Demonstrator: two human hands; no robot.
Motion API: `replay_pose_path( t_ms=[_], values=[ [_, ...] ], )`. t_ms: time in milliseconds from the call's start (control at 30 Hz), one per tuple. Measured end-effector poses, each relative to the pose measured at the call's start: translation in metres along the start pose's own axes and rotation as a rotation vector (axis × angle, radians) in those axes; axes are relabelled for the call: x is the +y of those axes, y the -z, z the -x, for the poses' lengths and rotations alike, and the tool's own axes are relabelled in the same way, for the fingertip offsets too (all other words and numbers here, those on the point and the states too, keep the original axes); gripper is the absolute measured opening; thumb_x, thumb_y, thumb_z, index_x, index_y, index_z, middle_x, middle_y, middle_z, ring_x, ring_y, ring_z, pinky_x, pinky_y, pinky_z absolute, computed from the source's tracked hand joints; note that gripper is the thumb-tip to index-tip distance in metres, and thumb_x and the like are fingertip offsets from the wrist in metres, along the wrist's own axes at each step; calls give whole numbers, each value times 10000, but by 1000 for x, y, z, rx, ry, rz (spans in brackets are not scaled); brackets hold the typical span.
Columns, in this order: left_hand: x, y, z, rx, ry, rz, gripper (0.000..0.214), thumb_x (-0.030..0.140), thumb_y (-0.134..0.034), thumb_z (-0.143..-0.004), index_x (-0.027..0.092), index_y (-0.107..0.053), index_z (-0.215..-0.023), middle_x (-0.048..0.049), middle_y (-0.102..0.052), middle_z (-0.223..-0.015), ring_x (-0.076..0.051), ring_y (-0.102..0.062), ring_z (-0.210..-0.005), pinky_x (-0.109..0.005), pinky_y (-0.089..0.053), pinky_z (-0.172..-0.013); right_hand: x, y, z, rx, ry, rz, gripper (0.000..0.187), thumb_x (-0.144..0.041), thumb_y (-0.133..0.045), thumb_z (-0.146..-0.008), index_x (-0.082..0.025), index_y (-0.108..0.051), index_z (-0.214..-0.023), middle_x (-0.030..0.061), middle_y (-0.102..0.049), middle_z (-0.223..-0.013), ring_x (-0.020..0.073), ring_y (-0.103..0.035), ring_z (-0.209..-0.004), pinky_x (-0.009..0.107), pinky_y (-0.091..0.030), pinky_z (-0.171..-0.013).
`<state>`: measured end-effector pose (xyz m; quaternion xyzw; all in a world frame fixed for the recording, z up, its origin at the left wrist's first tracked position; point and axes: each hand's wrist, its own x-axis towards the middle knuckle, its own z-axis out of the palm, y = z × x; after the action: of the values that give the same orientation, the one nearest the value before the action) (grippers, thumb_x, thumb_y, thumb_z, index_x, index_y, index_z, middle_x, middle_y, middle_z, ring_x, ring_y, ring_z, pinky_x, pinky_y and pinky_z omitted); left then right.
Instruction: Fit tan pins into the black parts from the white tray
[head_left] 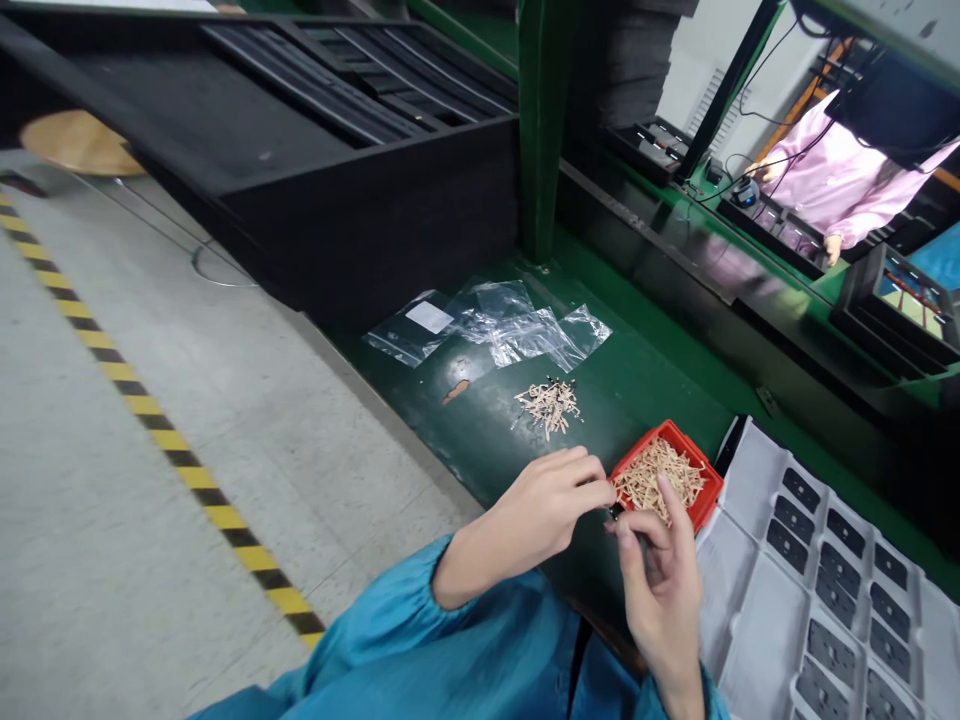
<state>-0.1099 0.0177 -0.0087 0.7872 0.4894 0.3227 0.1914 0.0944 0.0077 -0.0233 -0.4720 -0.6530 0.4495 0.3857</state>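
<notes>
Beside the red bin (pixel 709 497), my left hand (pixel 544 505) has its fingertips pinched together. My right hand (pixel 666 590) pinches with thumb and forefinger just below them, another finger pointing up over the bin. A tiny dark piece shows between the two sets of fingertips, too small to name. Many thin tan pieces (pixel 651 475) fill the bin. A small pile of similar tan pieces with dark ends (pixel 551 405) lies on the green tabletop (pixel 484 440), beyond my left hand.
Clear plastic bags (pixel 517 330) lie farther back. At the right, a grey compartment tray (pixel 765 620) holds several flat black parts (pixel 831 650). A black trough (pixel 390 215) and a green post (pixel 538 130) stand behind. Across the bench sits a person in pink (pixel 847 180).
</notes>
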Motion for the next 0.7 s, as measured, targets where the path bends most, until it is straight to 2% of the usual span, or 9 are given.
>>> replay_pose_path(
  t_ms=[67,167,233,300,400,500,567,700],
  values=[
    [7,-3,1,42,39,141,294,44,-471,-1022,186,-720,-956,-56,-712,-981,-191,-601,-850,-321,-494,-750,-1,-2,2,31,2,-25,589,-262,-554,-1057,-286,-331,-1602,9,-755,-973,119,-740,-944,288,-588,-964],
    [20,-12,1,106,200,491,142,152,-622,-1003,186,-748,-947,-51,-732,-1002,-153,-640,-792,-270,-524,-697,-2,-4,6,56,27,-43,637,-242,-543,-1059,-298,-269,-1631,7,-758,-972,111,-739,-924,291,-592,-967],
    [28,-21,0,187,331,707,96,180,-692,-957,176,-748,-878,-38,-728,-928,-127,-621,-702,-230,-496,-609,-4,-5,9,59,55,-31,662,-223,-522,-1064,-294,-224,-1651,7,-758,-964,119,-741,-928,316,-598,-974],
    [33,-28,-2,287,403,824,170,205,-694,-947,160,-721,-785,-31,-709,-838,-124,-620,-671,-217,-491,-585,-7,-3,13,58,97,9,666,-197,-506,-1064,-287,-214,-1656,12,-759,-968,127,-738,-955,332,-599,-982],
    [31,-31,-4,414,454,865,262,262,-649,-993,147,-692,-762,-31,-688,-802,-112,-610,-634,-211,-511,-589,-12,8,17,97,180,95,673,-156,-512,-1052,-261,-233,-1655,20,-765,-978,131,-735,-984,325,-591,-988],
    [22,-28,-6,549,508,843,259,291,-595,-1048,147,-703,-861,-17,-660,-800,-82,-534,-576,-184,-467,-537,-10,28,14,230,234,172,681,-134,-536,-1036,-238,-262,-1650,27,-769,-980,135,-738,-971,311,-586,-972],
    [17,-26,-7,634,508,818,245,288,-580,-1062,154,-705,-900,-13,-650,-826,-75,-522,-575,-182,-467,-541,-3,43,6,273,225,267,670,-152,-553,-1030,-245,-291,-1639,29,-768,-991,148,-740,-970,326,-585,-966],
    [22,-27,-11,746,418,742,213,244,-595,-1052,172,-711,-889,-26,-673,-923,-73,-550,-589,-188,-481,-539,17,63,-13,114,111,524,569,-273,-531,-1040,-273,-392,-1593,85,-747,-1206,237,-709,-1149,449,-557,-1018]
  ],
)
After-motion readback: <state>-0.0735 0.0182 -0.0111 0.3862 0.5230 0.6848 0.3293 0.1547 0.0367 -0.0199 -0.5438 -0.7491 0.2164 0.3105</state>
